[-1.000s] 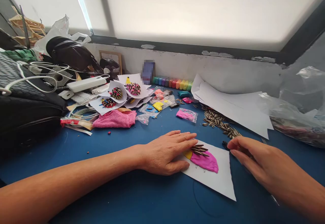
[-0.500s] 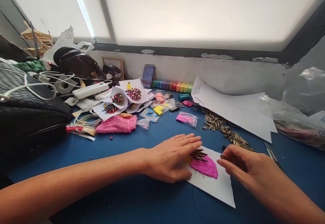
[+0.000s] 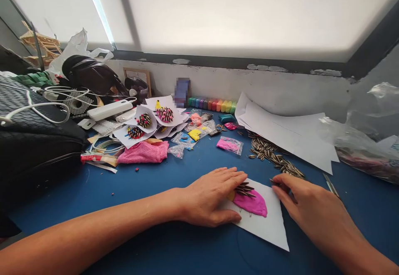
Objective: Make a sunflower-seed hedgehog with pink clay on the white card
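My left hand [image 3: 215,196] lies flat with its fingers stretched out over the left part of a white sheet of paper [image 3: 264,235]. On that sheet is a flattened pink clay shape [image 3: 252,203], with several striped sunflower seeds [image 3: 245,189] stuck along its upper left. A bit of yellow clay [image 3: 231,195] peeks out beside my left fingers, which hide the rest. At the sheet's right edge, my right hand [image 3: 307,198] pinches a sunflower seed [image 3: 273,181] between thumb and fingertips. Behind it lies a loose pile of sunflower seeds [image 3: 271,154].
Blank paper sheets [image 3: 286,136] lie behind the seeds, with a cutter-like tool [image 3: 331,185] at right. Clay packets [image 3: 230,145], a pink cloth [image 3: 143,152] and finished seed-covered figures [image 3: 145,120] spread across the back. A black bag [image 3: 37,142] stands at left.
My right hand has shifted slightly up, nearer the seed pile, and the seed in its pinch is turned so its tip shows. My left hand stays on the paper, almost unmoved.
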Demonstrator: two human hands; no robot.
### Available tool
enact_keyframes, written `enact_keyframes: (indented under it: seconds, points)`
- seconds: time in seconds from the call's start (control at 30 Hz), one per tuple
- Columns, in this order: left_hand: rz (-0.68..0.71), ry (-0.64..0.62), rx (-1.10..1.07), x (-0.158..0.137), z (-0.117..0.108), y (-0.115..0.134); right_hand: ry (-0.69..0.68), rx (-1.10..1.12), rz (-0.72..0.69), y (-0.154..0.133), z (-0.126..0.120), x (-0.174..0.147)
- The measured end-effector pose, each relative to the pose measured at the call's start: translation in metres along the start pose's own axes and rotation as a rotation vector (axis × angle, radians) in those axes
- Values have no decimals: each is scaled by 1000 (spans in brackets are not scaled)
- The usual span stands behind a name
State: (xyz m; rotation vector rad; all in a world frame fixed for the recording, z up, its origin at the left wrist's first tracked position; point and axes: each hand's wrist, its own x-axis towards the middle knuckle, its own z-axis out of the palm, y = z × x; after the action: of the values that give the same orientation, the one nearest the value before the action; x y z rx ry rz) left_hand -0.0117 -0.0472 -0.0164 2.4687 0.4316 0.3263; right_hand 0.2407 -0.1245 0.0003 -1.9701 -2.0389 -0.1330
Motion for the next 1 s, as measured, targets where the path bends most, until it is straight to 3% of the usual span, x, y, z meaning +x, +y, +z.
enact_keyframes:
  seconds: [0.2,0.47,0.83,1.0]
  points:
    - [3,39,28,-7,-8,1,-11,-60,-46,0,4,-1]
    - [-65,327,111,-3,-13,-26,3,-97,-130,5,6,0]
    - [-71,240,254,2,-21,-21,70,-156,-170,14,9,1]
    - [-118,244,335,2,-26,-28,168,-251,-285,18,16,1]
